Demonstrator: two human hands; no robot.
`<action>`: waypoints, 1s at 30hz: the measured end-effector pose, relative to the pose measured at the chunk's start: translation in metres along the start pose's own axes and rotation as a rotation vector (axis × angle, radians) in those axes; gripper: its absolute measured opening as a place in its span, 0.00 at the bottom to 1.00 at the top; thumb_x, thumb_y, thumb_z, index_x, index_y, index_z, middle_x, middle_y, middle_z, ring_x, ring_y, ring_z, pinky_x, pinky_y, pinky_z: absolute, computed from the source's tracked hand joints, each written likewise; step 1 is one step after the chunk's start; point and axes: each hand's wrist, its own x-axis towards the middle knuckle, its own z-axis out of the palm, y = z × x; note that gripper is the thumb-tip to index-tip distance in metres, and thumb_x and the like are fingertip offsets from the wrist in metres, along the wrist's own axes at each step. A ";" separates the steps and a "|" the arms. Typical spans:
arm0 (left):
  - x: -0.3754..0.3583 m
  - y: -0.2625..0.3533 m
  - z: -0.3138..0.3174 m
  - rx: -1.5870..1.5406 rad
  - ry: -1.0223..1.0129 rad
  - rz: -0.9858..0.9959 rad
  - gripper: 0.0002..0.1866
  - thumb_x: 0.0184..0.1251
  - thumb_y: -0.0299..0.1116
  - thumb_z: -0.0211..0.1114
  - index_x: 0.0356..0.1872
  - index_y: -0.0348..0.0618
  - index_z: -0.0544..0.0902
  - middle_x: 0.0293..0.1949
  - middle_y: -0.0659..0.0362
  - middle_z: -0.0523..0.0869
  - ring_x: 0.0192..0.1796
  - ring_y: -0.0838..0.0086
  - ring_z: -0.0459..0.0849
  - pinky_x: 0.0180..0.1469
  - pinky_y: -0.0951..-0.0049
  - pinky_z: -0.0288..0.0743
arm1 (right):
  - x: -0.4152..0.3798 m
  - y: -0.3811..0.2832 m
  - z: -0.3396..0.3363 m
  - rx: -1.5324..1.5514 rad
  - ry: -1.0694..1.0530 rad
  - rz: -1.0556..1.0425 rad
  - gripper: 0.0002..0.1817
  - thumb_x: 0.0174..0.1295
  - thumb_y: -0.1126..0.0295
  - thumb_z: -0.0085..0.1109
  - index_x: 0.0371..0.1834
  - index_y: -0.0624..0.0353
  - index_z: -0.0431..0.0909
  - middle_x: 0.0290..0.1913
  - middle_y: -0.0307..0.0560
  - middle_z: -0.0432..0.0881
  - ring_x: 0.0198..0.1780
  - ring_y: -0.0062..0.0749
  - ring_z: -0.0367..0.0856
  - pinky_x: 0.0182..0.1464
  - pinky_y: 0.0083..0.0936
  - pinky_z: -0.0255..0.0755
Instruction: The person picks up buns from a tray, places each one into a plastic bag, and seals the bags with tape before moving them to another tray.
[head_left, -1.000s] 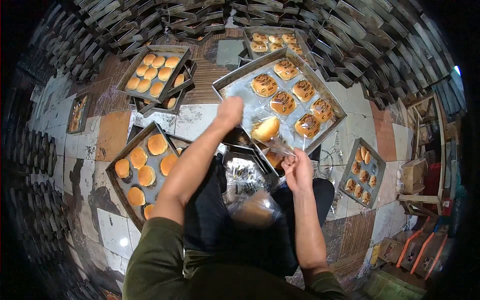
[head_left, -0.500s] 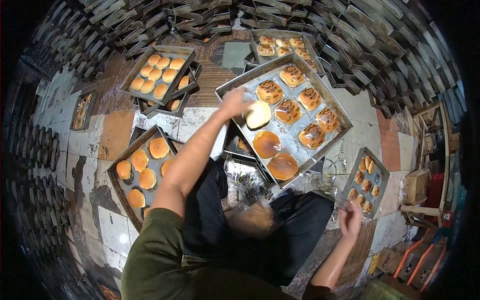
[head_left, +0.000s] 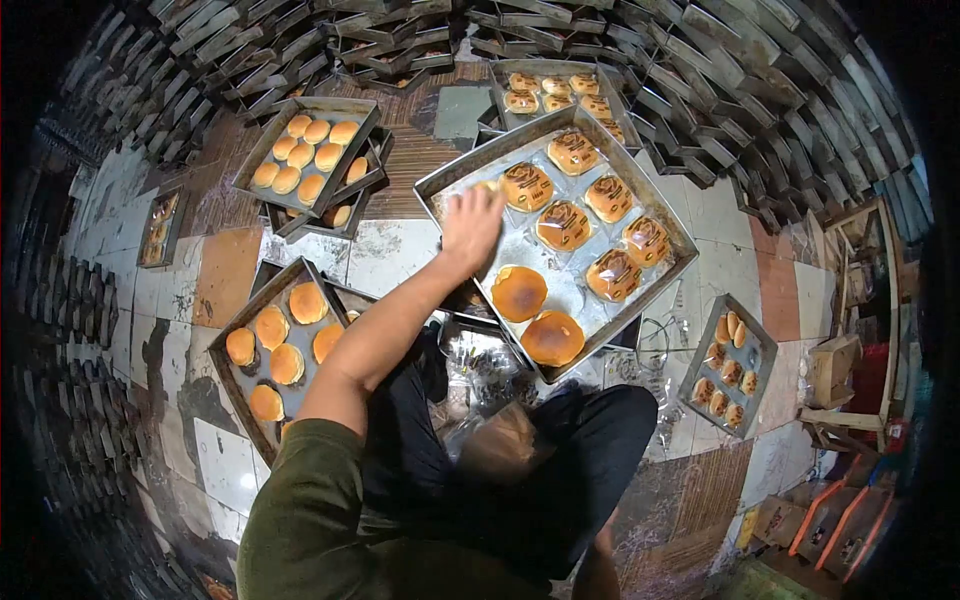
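My left hand (head_left: 472,228) is over the left corner of a large metal tray (head_left: 660,277), fingers bent down over a bun (head_left: 489,187). Only a pale edge of that bun shows beside the fingertips. To its right, several buns in printed clear wrappers (head_left: 563,226) lie in the tray. Two unwrapped brown buns, one of them a larger round bun (head_left: 552,338), sit at its near corner. My right forearm (head_left: 598,568) shows low beside my right knee, and its fingers are hidden.
A tray of plain buns (head_left: 285,363) stands at left, with stacked trays (head_left: 308,155) behind it. A small tray of buns (head_left: 728,365) lies on the right. Clear plastic bags (head_left: 480,365) and a blurred brown thing (head_left: 500,440) are before me. Tall tray stacks (head_left: 800,100) ring the floor.
My left hand has moved the bun left and away from me, to the tray's left corner. My right hand, earlier raised with clear plastic at right, has dropped beside my knee.
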 end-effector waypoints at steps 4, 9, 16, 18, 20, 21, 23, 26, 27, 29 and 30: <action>-0.016 0.018 -0.019 -0.934 -0.464 0.275 0.09 0.58 0.33 0.61 0.36 0.41 0.80 0.32 0.51 0.80 0.36 0.67 0.80 0.39 0.66 0.72 | -0.041 0.021 0.014 0.042 -0.137 0.254 0.07 0.59 0.69 0.52 0.30 0.63 0.70 0.27 0.40 0.72 0.27 0.24 0.69 0.31 0.22 0.67; 0.051 0.001 0.028 -0.843 -0.010 -0.230 0.16 0.57 0.38 0.60 0.43 0.40 0.77 0.38 0.47 0.80 0.38 0.61 0.80 0.41 0.66 0.74 | -0.053 0.019 0.012 -0.004 -0.203 0.352 0.08 0.60 0.69 0.52 0.31 0.64 0.71 0.27 0.40 0.72 0.28 0.24 0.69 0.32 0.23 0.67; 0.108 0.033 0.060 -0.127 -0.704 -0.034 0.40 0.43 0.48 0.68 0.62 0.65 0.63 0.64 0.47 0.58 0.64 0.49 0.58 0.61 0.43 0.57 | -0.032 -0.050 0.009 -0.159 -0.236 0.222 0.10 0.60 0.68 0.52 0.31 0.65 0.72 0.27 0.40 0.73 0.29 0.24 0.69 0.33 0.24 0.66; 0.114 0.033 0.062 -0.115 -0.686 -0.022 0.36 0.43 0.47 0.67 0.60 0.70 0.66 0.64 0.49 0.58 0.63 0.49 0.60 0.59 0.37 0.57 | -0.020 -0.103 0.013 -0.220 -0.185 0.105 0.11 0.60 0.67 0.52 0.31 0.66 0.72 0.27 0.40 0.73 0.29 0.24 0.69 0.33 0.24 0.66; 0.113 0.022 0.051 -0.142 -0.639 -0.098 0.35 0.43 0.47 0.68 0.58 0.69 0.68 0.61 0.50 0.62 0.61 0.50 0.63 0.58 0.44 0.61 | -0.011 -0.164 0.008 -0.265 -0.083 -0.061 0.11 0.61 0.67 0.52 0.32 0.66 0.72 0.27 0.41 0.73 0.29 0.24 0.69 0.34 0.25 0.66; 0.115 0.007 0.052 -0.274 -0.511 -0.128 0.34 0.41 0.46 0.69 0.57 0.63 0.70 0.57 0.49 0.66 0.59 0.52 0.67 0.56 0.49 0.66 | -0.005 -0.186 0.000 -0.318 -0.035 -0.197 0.12 0.61 0.65 0.52 0.31 0.67 0.73 0.25 0.42 0.73 0.29 0.24 0.68 0.34 0.25 0.65; 0.112 -0.014 0.029 -0.949 -0.467 -0.227 0.33 0.50 0.42 0.66 0.61 0.54 0.66 0.56 0.48 0.70 0.57 0.55 0.71 0.54 0.50 0.68 | -0.017 -0.280 0.006 -0.407 -0.010 -0.380 0.13 0.62 0.64 0.53 0.32 0.66 0.73 0.24 0.43 0.72 0.28 0.24 0.67 0.35 0.26 0.65; 0.044 0.008 -0.067 -2.199 -0.544 -0.431 0.30 0.61 0.39 0.57 0.65 0.51 0.60 0.60 0.46 0.68 0.60 0.52 0.68 0.59 0.46 0.64 | -0.051 -0.403 0.029 -0.350 -0.251 -0.326 0.13 0.61 0.64 0.54 0.34 0.65 0.74 0.24 0.42 0.72 0.28 0.22 0.67 0.35 0.24 0.65; 0.018 0.011 -0.084 -2.425 -0.640 -0.428 0.32 0.59 0.42 0.58 0.65 0.50 0.59 0.61 0.45 0.65 0.62 0.50 0.66 0.60 0.43 0.61 | -0.072 -0.445 0.045 -0.395 -0.321 -0.440 0.12 0.61 0.64 0.54 0.35 0.65 0.74 0.25 0.42 0.73 0.30 0.22 0.68 0.36 0.23 0.66; -0.026 0.025 -0.118 -2.724 -0.774 -0.393 0.35 0.57 0.47 0.54 0.65 0.44 0.58 0.63 0.43 0.63 0.62 0.45 0.64 0.62 0.40 0.57 | -0.107 -0.504 0.086 -0.382 -0.395 -0.684 0.12 0.61 0.66 0.55 0.40 0.64 0.75 0.29 0.41 0.77 0.34 0.21 0.72 0.39 0.19 0.67; -0.048 0.037 -0.138 -2.803 -0.801 -0.377 0.36 0.57 0.49 0.50 0.64 0.39 0.59 0.63 0.41 0.63 0.61 0.42 0.64 0.63 0.40 0.56 | -0.120 -0.523 0.107 -0.181 -0.497 -0.783 0.13 0.61 0.67 0.55 0.45 0.63 0.74 0.33 0.39 0.77 0.36 0.21 0.74 0.42 0.18 0.68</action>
